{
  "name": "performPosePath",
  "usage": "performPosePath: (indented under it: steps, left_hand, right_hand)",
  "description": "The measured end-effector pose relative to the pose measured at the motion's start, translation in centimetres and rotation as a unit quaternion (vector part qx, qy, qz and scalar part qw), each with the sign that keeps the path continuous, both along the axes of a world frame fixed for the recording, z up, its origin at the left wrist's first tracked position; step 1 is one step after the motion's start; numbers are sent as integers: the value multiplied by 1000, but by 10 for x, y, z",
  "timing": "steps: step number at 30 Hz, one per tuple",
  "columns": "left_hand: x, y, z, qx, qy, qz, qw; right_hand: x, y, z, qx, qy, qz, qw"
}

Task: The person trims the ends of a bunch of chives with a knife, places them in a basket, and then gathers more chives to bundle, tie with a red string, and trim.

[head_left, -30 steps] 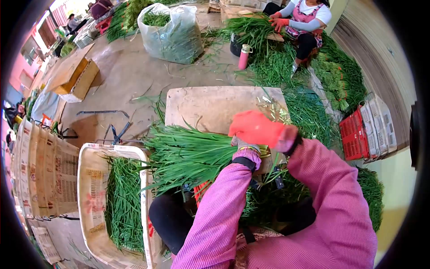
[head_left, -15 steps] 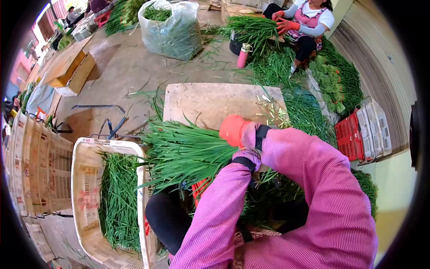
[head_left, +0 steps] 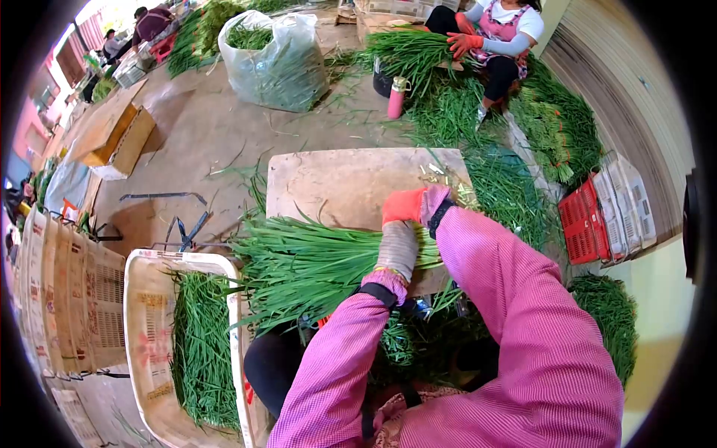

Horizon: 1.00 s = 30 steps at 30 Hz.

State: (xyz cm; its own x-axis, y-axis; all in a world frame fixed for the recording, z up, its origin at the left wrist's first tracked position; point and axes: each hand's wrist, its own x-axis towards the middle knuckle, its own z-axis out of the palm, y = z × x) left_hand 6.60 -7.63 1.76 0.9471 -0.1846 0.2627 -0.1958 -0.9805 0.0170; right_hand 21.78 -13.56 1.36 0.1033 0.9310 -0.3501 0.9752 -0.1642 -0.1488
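A thick bunch of long, flat green leaves, like garlic chives [head_left: 314,254], lies across the near edge of a wooden board [head_left: 336,175], leaf ends to the left. My left hand [head_left: 397,246], in a grey glove, is closed round the bunch near its pale stem end. Just beyond it, my right hand [head_left: 403,207], in an orange-red glove, is closed at the far side of the same stems; its fingertips are hidden. Pale stems show to the right of both hands, partly under my right sleeve. Cut stem bits [head_left: 448,179] are scattered on the board's right side.
At my left stands a white plastic crate [head_left: 134,328] with loose greens, beside stacked crates [head_left: 67,291]. Ahead are a clear plastic sack [head_left: 272,71], a pink bottle [head_left: 397,97] and a co-worker in red gloves [head_left: 464,45]. A red crate [head_left: 581,224] is to the right.
My right hand has shifted slightly right, and my grey-gloved left hand, hidden behind it before, now shows on the stems. The whole view has tilted a little.
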Motion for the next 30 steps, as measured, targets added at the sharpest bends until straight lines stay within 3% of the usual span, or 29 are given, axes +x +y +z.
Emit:
performPosePath:
  steps: [2, 3, 4, 6, 8, 9, 11, 12, 14, 15, 16, 18, 20, 21, 22, 23, 24, 26, 28, 30]
  left_hand:
    - [-2, -2, -3, -8, -34, 12, 999]
    - [-4, -1, -5, -47, -17, 14, 999]
    - [-1, 4, 2, -162, 45, 24, 986]
    - [-14, 14, 20, -216, 112, 60, 968]
    - [-20, 31, 11, -159, 86, 4, 983]
    - [-23, 34, 7, -182, 68, 44, 980]
    - [-25, 34, 11, -251, 76, 105, 959]
    - [-23, 32, 14, -271, 86, 142, 948]
    - [-14, 37, 18, -296, 106, 143, 938]
    - [-10, 42, 19, -321, 124, 148, 927]
    - [-7, 43, 19, -323, 125, 148, 926]
    - [-5, 42, 18, -327, 156, 147, 920]
    - [-6, 46, 9, -334, 129, 127, 925]
    - [-9, 47, 8, -345, 115, 116, 924]
    - [-13, 48, 8, -356, 99, 107, 923]
    - [-16, 50, 8, -368, 77, 89, 922]
    - [-16, 52, 10, -366, 122, 96, 918]
    - [-16, 52, 7, -374, 106, 105, 915]
    - [-21, 51, 10, -397, 104, 99, 907]
    - [-30, 50, 20, -373, 25, 116, 920]
  right_hand:
    - [-10, -7, 12, 31, 47, -68, 996]
    - [-11, -12, 10, 62, 48, -41, 996]
    - [-11, -17, 7, 63, 46, -46, 996]
    - [-14, -25, 0, 76, 124, -110, 983]
    - [-21, -31, -6, 85, 101, -111, 985]
    - [-28, -35, -2, 107, 143, -184, 966]
    - [-40, -41, -9, 133, 239, -376, 886]
    - [-50, -45, -13, 133, 239, -378, 885]
    - [-80, -52, -9, 359, 383, -437, 730]
    - [-98, -48, 4, 329, 114, -446, 825]
    - [-115, -46, 5, 327, 114, -446, 825]
    - [-144, -50, 8, 456, 0, -389, 801]
    - [-164, -58, 43, 431, 47, -412, 802]
    - [-173, -60, 64, 446, 260, -490, 703]
    - [-178, -64, 74, 435, 457, -536, 561]
    - [-180, -73, 71, 459, 562, -481, 493]
    - [-186, -78, 76, 463, 558, -484, 491]
    - [-200, -83, 101, 476, 699, -385, 370]
    - [-204, -87, 105, 475, 714, -351, 376]
    - [-211, -88, 117, 483, 730, -341, 344]
